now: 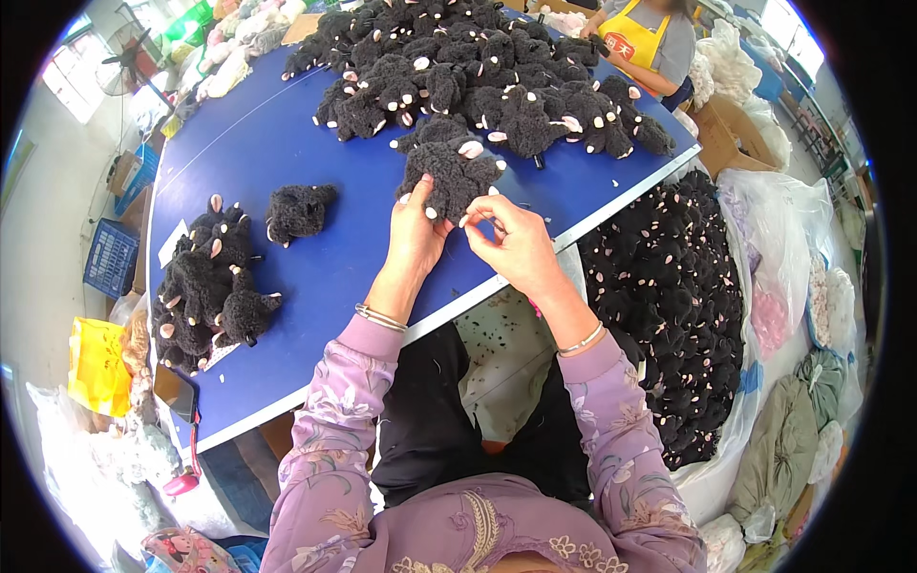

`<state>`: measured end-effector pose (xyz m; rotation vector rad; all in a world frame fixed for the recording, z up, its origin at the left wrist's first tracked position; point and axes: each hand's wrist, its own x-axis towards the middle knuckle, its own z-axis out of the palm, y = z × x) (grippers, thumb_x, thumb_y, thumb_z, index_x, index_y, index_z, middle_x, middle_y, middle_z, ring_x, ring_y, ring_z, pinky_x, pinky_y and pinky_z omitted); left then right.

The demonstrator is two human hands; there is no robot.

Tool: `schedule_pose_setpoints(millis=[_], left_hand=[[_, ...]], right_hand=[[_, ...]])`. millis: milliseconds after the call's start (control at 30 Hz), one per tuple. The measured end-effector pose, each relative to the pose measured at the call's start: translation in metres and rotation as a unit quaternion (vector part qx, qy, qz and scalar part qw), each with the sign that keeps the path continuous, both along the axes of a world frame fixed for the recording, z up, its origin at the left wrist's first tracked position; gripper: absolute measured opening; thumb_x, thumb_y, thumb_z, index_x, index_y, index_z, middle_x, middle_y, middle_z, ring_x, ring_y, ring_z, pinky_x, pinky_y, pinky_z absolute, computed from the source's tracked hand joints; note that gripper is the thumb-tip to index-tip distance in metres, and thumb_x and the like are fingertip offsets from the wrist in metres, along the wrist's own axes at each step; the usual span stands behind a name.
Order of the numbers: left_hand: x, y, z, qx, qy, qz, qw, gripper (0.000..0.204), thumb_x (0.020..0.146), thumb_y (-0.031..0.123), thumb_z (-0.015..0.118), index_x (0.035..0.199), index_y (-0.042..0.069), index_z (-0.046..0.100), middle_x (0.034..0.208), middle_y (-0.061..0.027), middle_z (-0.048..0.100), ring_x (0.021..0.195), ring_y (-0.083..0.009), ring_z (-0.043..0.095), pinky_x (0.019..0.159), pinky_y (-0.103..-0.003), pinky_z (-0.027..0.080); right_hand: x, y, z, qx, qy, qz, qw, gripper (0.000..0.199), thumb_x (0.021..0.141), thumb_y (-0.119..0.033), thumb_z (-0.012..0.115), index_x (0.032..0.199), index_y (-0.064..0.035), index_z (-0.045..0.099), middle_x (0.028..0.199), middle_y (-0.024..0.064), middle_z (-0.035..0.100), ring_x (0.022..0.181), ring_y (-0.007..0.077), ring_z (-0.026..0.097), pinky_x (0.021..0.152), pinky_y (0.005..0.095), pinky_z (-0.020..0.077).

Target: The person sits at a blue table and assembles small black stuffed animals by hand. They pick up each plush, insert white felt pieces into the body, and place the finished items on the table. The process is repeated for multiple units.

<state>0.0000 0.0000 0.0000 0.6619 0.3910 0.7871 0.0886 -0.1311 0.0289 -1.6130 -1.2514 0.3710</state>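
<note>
A black curly plush toy (449, 172) with pale ears and paws is held above the near part of the blue table (353, 277). My left hand (416, 234) grips its lower left side, thumb laid over the fleece. Beside its lower edge, my right hand (516, 245) is closed in a pinch, fingertips together close to the left fingers. What the pinch holds is too small to make out. A single black plush (298, 212) lies to the left of my hands.
A big heap of black plush toys (458, 62) covers the table's far side; a smaller pile (205, 286) sits at left. To the right, a large bag (669, 315) is full of black plush pieces. Across the table stands a person in a yellow apron (638, 43).
</note>
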Motion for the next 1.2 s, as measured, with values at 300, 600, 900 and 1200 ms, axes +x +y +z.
schedule_pose_setpoints(millis=[300, 600, 900, 1200], left_hand=[[0.006, -0.005, -0.002, 0.017, 0.023, -0.023, 0.999, 0.024, 0.095, 0.016, 0.053, 0.114, 0.0, 0.053, 0.1, -0.0091, 0.064, 0.083, -0.0191, 0.067, 0.065, -0.03, 0.059], [0.001, 0.007, -0.008, 0.034, -0.001, 0.047, 0.998, 0.022, 0.093, 0.012, 0.056, 0.112, 0.002, 0.055, 0.101, -0.0077, 0.064, 0.084, -0.018, 0.065, 0.065, -0.031, 0.056], [-0.013, 0.006, 0.015, 0.063, 0.033, -0.078, 0.994, 0.034, 0.093, 0.02, 0.057, 0.12, 0.0, 0.052, 0.108, -0.012, 0.063, 0.096, -0.0212, 0.065, 0.078, -0.036, 0.057], [-0.006, -0.02, 0.013, 0.077, 0.116, -0.222, 0.965, 0.064, 0.096, 0.054, 0.039, 0.13, 0.0, 0.045, 0.116, -0.0123, 0.058, 0.105, -0.0195, 0.059, 0.087, -0.035, 0.052]], right_hand=[[0.004, 0.006, -0.014, 0.077, -0.061, -0.07, 0.993, 0.022, 0.074, -0.004, 0.069, 0.091, -0.0019, 0.056, 0.082, 0.0116, 0.064, 0.071, 0.0208, 0.065, 0.065, 0.0305, 0.0515], [-0.01, 0.003, -0.008, 0.08, -0.014, -0.095, 0.992, 0.019, 0.07, -0.001, 0.065, 0.083, -0.0011, 0.05, 0.069, 0.0113, 0.058, 0.058, 0.0191, 0.057, 0.056, 0.03, 0.0475], [0.028, -0.011, -0.011, 0.126, 0.138, -0.042, 0.982, 0.015, 0.084, -0.015, 0.068, 0.09, -0.0046, 0.059, 0.081, -0.0005, 0.062, 0.058, 0.0011, 0.046, 0.047, 0.0176, 0.0371], [0.052, -0.02, -0.007, -0.008, 0.227, 0.034, 0.973, 0.024, 0.087, -0.011, 0.065, 0.104, 0.0045, 0.062, 0.091, 0.0006, 0.063, 0.082, 0.0075, 0.056, 0.076, 0.0242, 0.0468]])
